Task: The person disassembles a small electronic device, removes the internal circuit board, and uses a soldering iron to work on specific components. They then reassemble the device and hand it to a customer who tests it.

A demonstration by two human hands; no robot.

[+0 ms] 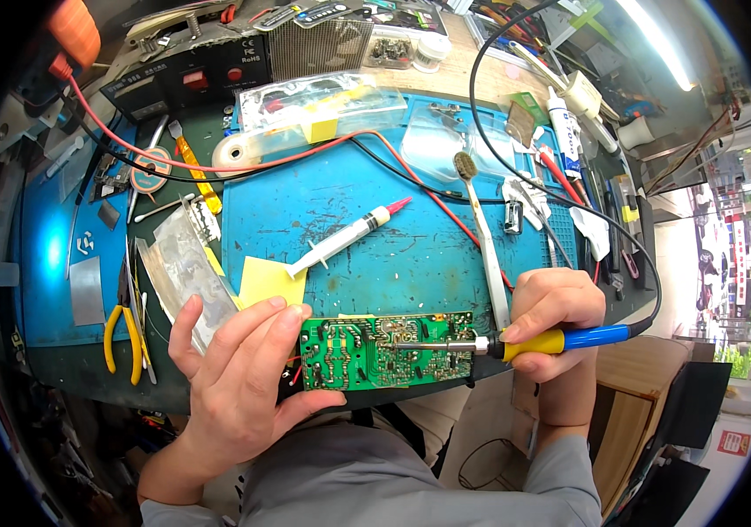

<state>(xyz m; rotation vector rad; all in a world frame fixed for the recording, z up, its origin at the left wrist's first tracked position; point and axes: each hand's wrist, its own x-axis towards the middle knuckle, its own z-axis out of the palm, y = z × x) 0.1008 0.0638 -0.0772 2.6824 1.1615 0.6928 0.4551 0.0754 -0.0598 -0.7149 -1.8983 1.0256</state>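
A green circuit board, solder side up, is held near the front edge of the bench. My left hand grips its left end, with the thumb along the lower edge and the fingers at the upper corner. A soldering iron with a yellow and blue handle is in my right hand. Its metal tip reaches leftward over the middle of the board; whether it touches a joint I cannot tell. Beyond the board, a syringe with a pink cap lies on the blue mat, by a yellow sticky note.
A long-handled brush lies right of the syringe. Red and black leads cross the mat, and the iron's black cable loops at the right. Yellow-handled pliers rest at the left. A black power unit stands at the back.
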